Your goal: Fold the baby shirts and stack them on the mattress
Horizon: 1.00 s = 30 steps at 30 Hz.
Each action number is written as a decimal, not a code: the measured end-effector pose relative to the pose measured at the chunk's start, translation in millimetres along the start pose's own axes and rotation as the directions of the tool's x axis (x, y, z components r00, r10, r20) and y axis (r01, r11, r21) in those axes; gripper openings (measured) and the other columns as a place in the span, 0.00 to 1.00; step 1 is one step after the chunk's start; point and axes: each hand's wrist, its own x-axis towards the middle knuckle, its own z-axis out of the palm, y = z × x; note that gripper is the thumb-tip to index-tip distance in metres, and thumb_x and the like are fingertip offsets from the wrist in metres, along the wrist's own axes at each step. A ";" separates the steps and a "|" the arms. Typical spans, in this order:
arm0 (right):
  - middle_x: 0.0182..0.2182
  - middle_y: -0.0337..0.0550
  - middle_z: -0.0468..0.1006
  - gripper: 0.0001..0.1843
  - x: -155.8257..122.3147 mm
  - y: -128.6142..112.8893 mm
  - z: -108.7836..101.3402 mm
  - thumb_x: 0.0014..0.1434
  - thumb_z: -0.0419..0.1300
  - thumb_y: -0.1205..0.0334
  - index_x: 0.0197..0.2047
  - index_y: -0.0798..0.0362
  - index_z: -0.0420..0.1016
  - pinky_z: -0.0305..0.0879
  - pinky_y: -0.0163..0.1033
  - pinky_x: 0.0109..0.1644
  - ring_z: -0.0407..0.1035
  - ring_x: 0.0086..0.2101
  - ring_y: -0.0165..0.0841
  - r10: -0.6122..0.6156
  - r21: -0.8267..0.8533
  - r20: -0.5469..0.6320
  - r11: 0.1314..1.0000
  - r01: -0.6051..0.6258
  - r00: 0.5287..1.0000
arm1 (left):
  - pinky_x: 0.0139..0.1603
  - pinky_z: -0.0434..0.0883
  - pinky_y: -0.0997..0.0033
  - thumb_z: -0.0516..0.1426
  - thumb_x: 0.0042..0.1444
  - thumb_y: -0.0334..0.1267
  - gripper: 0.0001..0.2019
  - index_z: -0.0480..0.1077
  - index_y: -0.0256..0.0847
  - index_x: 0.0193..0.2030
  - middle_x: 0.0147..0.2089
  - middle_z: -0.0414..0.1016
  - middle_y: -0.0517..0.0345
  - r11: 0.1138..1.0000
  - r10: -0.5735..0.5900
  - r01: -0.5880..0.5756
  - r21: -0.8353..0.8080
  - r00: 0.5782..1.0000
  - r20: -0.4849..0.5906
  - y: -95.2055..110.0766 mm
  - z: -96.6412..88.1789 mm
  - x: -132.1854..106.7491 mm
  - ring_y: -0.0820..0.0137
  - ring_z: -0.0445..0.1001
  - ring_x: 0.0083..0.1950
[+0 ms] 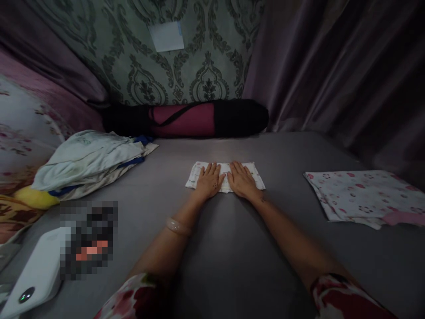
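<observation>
A small folded white cloth (226, 188) with a faint print lies flat on the grey bed sheet (229, 248). My left hand (210, 180) rests palm down on its left half, fingers stretched out. On the right half, my right hand (243, 179) is also flat, its fingers pointing away from me. The two thumbs are close together near the cloth's middle. Both palms hide much of the cloth. Off to the right is a larger folded white cloth (361, 192) with pink hearts and flowers, out of reach of either hand as they lie now.
A heap of clothes (96, 153) is at the left, beside a yellow item (36, 197). Nearer on that side lie a white power bank (40, 261) and a blurred-out object (89, 239). A long black and maroon bag (186, 119) lies along the patterned wall; curtains hang at both sides.
</observation>
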 end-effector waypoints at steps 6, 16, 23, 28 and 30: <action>0.68 0.56 0.53 0.30 9.3 -26.3 -10.4 0.69 0.39 0.58 0.68 0.66 0.56 0.39 0.50 0.69 0.45 0.67 0.44 -0.013 0.047 -0.055 0.999 0.016 0.998 | 0.71 0.49 0.57 0.36 0.69 0.45 0.26 0.55 0.36 0.68 0.70 0.56 0.47 0.950 0.000 0.017 -0.312 0.999 0.055 -13.1 -23.7 10.2 0.65 0.53 0.71; 0.66 0.59 0.56 0.30 13.4 -47.7 13.9 0.68 0.41 0.58 0.66 0.68 0.58 0.38 0.49 0.69 0.47 0.66 0.45 -0.061 0.067 -0.082 0.995 0.067 0.995 | 0.70 0.49 0.55 0.42 0.68 0.39 0.21 0.61 0.36 0.63 0.67 0.63 0.46 0.972 -0.056 0.039 -0.233 0.996 -0.065 -25.5 -10.9 12.7 0.64 0.58 0.69; 0.68 0.55 0.52 0.31 11.1 -30.7 -5.5 0.68 0.39 0.60 0.69 0.66 0.54 0.39 0.48 0.69 0.44 0.67 0.42 -0.060 0.067 -0.008 0.996 0.061 0.998 | 0.71 0.48 0.54 0.39 0.68 0.35 0.22 0.60 0.36 0.65 0.68 0.62 0.47 0.992 -0.022 0.007 -0.125 0.993 -0.120 -7.8 -13.8 4.4 0.66 0.57 0.70; 0.68 0.54 0.54 0.30 0.8 -19.1 -3.9 0.68 0.39 0.59 0.68 0.66 0.56 0.38 0.50 0.69 0.44 0.67 0.43 0.007 0.012 -0.018 1.000 -0.007 1.000 | 0.72 0.45 0.51 0.39 0.69 0.45 0.26 0.55 0.36 0.69 0.71 0.54 0.47 1.000 0.021 -0.021 -0.008 0.998 -0.066 -3.4 -2.6 1.4 0.60 0.50 0.73; 0.67 0.54 0.55 0.30 -0.8 -19.0 -1.3 0.68 0.39 0.58 0.68 0.66 0.56 0.38 0.50 0.69 0.44 0.67 0.43 0.012 0.006 -0.021 1.000 -0.012 1.000 | 0.71 0.46 0.50 0.38 0.69 0.47 0.27 0.54 0.38 0.70 0.72 0.52 0.48 0.999 0.026 -0.025 0.024 0.999 -0.045 -3.8 3.1 1.8 0.60 0.48 0.73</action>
